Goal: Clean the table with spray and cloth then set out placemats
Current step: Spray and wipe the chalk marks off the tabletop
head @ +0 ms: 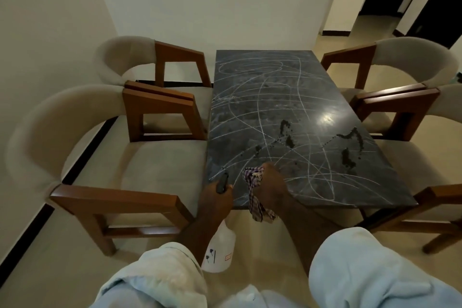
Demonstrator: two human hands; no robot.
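At near end of dark grey veined stone-look rectangular table (275, 87): left hand (216, 197) clenched round black trigger head of white translucent plastic spray bottle (220, 250), bottle body hanging below table edge. Right hand (271, 187) grasps purple-and-white checked cloth (253, 175), pressing it on tabletop by near edge, loose end dangling over. Dark wet patches (348, 155) on near-right half, apparently spray not yet wiped. Judgement: spraying begun, wiping barely started, far half looks dry. No placemats in view; setting-out wholly left.
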